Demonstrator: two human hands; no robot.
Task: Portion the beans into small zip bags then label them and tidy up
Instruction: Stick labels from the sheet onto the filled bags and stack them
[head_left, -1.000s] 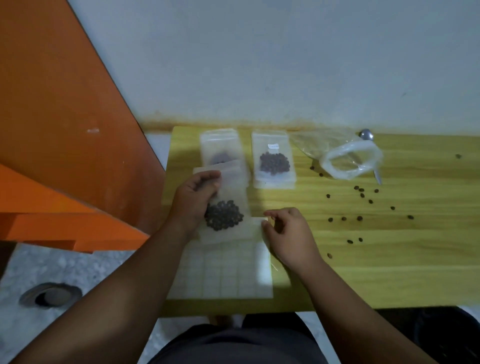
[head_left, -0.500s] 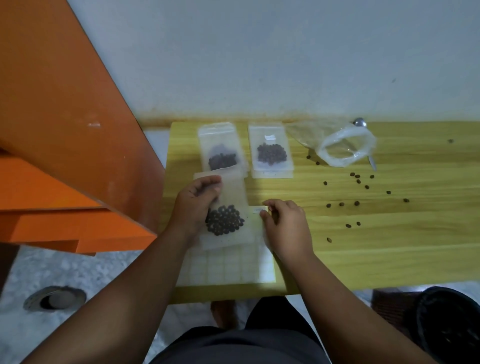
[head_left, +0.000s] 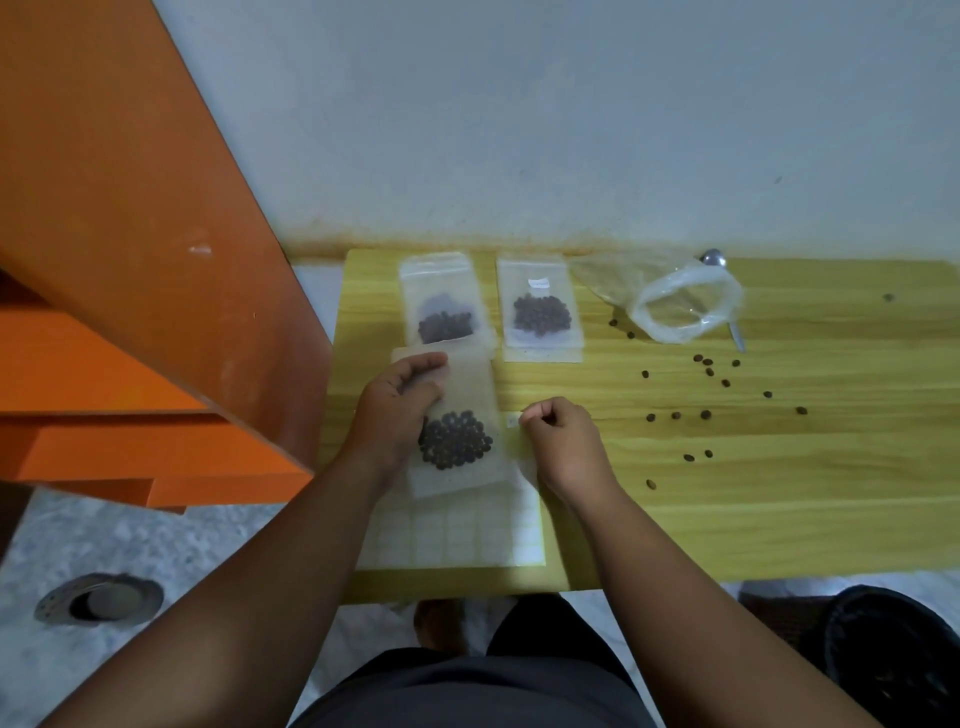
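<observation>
Yellowish wood makes up the tabletop (head_left: 779, 519), whose far edge meets a pale wall (head_left: 519, 130). Near the left edge, the left hand (head_left: 397, 410) grips a small zip bag (head_left: 467, 384), fingers curled over the bag's upper left part. Its cluster of dark beans (head_left: 456, 440) sits in the lower half, and its bottom end overlaps a white label sheet (head_left: 452, 535) lying flat at the near-left corner. Just right of this bag, the right hand (head_left: 563, 441) is curled, its fingertips pinching a small pale label (head_left: 513, 420) beside the sheet's upper right corner. Two more filled zip bags lie side by side along the far edge. The left bag (head_left: 441, 291) is at the far-left corner, its bottom end meeting the top of the held bag. The right bag (head_left: 540, 348) carries a small white label (head_left: 538, 283) above its beans. Further right along the far edge, a large clear plastic bag (head_left: 680, 306) lies crumpled and open-mouthed over a metal spoon (head_left: 714, 257), whose bowl and handle tip show at either side. Loose beans (head_left: 705, 414) are scattered over the middle of the tabletop, right of the hands. An orange panel (head_left: 130, 234) stands beyond the left edge, with a round floor drain (head_left: 98, 597) below it.
</observation>
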